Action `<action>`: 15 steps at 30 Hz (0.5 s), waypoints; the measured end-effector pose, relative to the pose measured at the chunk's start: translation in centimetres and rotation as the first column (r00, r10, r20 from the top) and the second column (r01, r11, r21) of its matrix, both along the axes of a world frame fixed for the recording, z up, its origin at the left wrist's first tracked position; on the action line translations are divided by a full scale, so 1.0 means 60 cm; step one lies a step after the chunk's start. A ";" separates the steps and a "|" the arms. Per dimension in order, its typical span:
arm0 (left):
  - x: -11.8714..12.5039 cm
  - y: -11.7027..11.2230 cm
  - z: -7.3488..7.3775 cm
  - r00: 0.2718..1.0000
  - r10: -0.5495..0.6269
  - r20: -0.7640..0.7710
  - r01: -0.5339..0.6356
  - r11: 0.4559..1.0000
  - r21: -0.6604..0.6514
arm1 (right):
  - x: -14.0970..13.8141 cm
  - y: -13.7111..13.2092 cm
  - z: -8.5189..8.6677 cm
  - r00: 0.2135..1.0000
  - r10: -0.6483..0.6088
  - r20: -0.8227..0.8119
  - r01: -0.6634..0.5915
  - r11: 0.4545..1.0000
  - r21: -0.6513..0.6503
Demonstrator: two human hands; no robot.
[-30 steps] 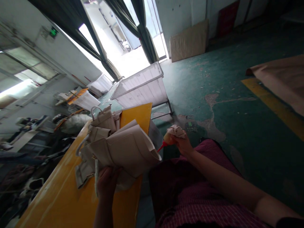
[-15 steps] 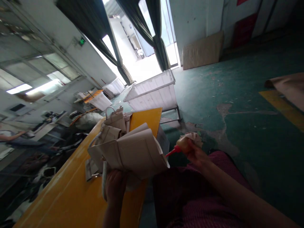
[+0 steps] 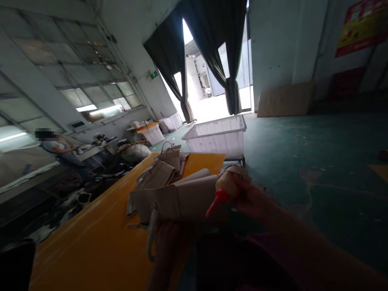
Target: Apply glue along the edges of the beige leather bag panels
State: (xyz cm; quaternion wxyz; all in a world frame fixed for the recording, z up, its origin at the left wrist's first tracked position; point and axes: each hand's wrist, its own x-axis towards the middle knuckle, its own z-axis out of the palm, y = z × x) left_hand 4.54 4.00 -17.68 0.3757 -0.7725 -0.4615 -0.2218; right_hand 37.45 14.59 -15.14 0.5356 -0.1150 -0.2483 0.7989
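Observation:
My left hand (image 3: 165,238) grips a beige leather bag piece (image 3: 184,200) from below, holding it above the edge of the yellow table (image 3: 91,246). A pale strap (image 3: 150,234) hangs beside my fingers. My right hand (image 3: 247,194) is closed on a squeeze bottle with a red nozzle (image 3: 222,188); the nozzle tip points down-left at the face of the bag piece. More beige bags (image 3: 160,169) lie stacked on the table behind it.
A white plastic crate on a frame (image 3: 218,139) stands past the table's far end. A person (image 3: 59,151) works at a bench on the left. Dark curtains frame a bright doorway (image 3: 209,93). Green floor (image 3: 318,161) spreads to the right.
The view has tilted upward and levelled. My right hand has brought the bottle leftward, from beside the piece's right edge to in front of it.

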 end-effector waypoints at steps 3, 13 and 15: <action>0.017 -0.013 0.000 1.000 -0.012 -0.012 0.012 1.000 -0.009 | -0.013 0.006 0.012 0.993 0.116 0.022 -0.115 0.993 -0.036; 0.002 -0.073 0.284 0.893 0.144 0.427 0.062 0.899 -0.434 | -0.047 0.001 -0.025 0.977 0.205 -0.063 -0.212 0.969 -0.127; -0.009 -0.024 0.361 0.826 0.222 0.517 0.047 0.889 -0.456 | -0.047 -0.003 -0.029 0.971 0.231 -0.060 -0.236 0.969 -0.074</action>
